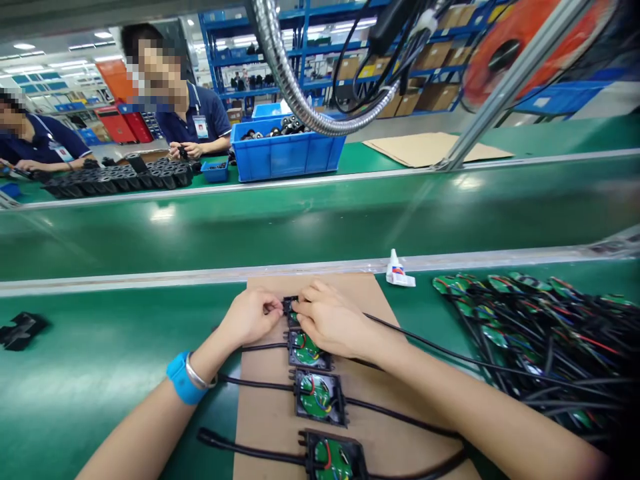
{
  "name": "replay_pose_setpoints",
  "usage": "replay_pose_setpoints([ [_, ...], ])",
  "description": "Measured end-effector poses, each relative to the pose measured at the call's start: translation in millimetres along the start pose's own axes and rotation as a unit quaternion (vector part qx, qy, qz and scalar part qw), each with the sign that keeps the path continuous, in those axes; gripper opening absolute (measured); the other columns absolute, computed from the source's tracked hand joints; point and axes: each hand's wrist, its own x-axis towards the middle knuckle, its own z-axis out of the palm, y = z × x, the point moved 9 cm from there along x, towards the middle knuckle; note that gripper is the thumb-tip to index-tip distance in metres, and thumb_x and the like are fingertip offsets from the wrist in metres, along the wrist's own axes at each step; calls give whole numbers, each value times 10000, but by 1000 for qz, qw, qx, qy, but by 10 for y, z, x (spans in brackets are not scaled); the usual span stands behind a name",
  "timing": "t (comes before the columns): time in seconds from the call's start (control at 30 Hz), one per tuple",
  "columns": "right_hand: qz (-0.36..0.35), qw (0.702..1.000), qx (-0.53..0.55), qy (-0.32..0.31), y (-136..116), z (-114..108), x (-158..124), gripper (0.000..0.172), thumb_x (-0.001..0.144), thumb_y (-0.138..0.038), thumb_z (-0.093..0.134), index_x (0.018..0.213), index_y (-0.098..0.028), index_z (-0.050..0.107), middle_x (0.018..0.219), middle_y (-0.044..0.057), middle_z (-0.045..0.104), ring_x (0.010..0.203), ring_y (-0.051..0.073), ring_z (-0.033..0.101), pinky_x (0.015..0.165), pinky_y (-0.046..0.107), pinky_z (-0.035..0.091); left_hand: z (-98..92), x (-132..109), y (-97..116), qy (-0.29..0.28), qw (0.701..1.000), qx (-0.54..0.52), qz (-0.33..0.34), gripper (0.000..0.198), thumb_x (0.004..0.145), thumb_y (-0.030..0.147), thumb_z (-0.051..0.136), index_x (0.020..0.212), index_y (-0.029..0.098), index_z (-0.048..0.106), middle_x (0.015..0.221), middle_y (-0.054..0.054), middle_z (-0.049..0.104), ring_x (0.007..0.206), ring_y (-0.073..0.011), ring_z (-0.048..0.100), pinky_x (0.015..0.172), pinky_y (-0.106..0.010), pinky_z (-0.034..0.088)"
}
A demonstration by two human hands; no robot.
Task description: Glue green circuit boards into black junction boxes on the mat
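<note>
Nearer than my left hand (253, 317) and right hand (337, 321), three open black cases (319, 398) line the cardboard (263, 423). Between them lies the far case (291, 312): the left pinches its left edge, the right covers its right side, whether gripping I cannot tell. Beyond the right is a white bottle (395, 268).
</note>
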Motion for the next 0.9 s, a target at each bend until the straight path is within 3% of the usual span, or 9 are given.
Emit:
replay_pose_setpoints([
  [0.17,21,997,-63,32,-181,2,-58,343,936,-278,378,1025,-100,657,952,143,604,926,264,452,765,395,319,3,-12,34,4,1000,12,19,149,751,144,566,778,190,706,779,-2,677,709,-142,617,671,-231,459],
  [0.33,-89,990,-107,9,-498,112,-17,358,925,-260,393,788,-139,701,888,153,589,929,289,441,709,416,301,52,-1,14,-16,999,34,21,134,763,171,553,739,189,684,755,-3,637,698,-151,592,661,-248,443],
  [0.43,-105,989,-103,-8,-518,145,59,356,919,-258,406,763,-148,708,868,151,591,938,293,449,710,414,323,61,38,18,-17,998,55,21,156,787,202,541,691,180,662,735,-13,614,682,-162,581,648,-267,445],
  [0.53,-72,993,-94,4,-427,74,-16,418,963,-316,349,901,-102,703,945,163,605,966,297,464,758,431,364,-2,-57,114,2,997,77,32,187,834,217,520,754,179,684,803,-39,636,754,-184,598,707,-299,464],
  [0.63,-60,997,-23,45,-380,-120,-456,433,963,-374,372,1183,-78,598,1146,166,575,1052,293,454,876,460,371,-119,-458,288,33,993,94,60,204,884,235,487,940,183,676,967,-80,644,923,-228,584,854,-383,449],
  [0.7,-79,994,47,51,-418,-193,-910,467,929,-411,433,1275,-113,534,1215,156,547,1102,293,443,933,471,363,-58,-879,444,-9,989,71,126,253,875,370,547,1049,203,626,1054,-82,631,1003,-246,562,903,-412,442],
  [0.8,-54,993,102,-12,-442,-36,-1538,731,790,-604,580,1352,-150,469,1265,168,516,1172,332,429,970,504,372,139,-1504,536,-89,976,65,188,826,657,657,686,1289,181,450,1388,-177,414,1268,-373,373,1002,-535,373],
  [0.83,-35,994,103,-22,-440,37,-1689,775,740,-640,615,1338,-165,486,1314,178,481,1219,364,393,977,535,366,176,-1644,520,-89,976,73,186,850,632,674,693,1276,181,442,1443,-193,330,1312,-405,298,1018,-575,339],
  [0.9,-5,995,100,-24,-449,172,-1886,652,730,-596,650,1235,-193,564,1398,173,406,1293,396,314,986,573,355,277,-1822,469,-93,977,85,171,622,717,553,686,1183,200,475,1462,-177,282,1338,-404,240,1035,-595,308],
])
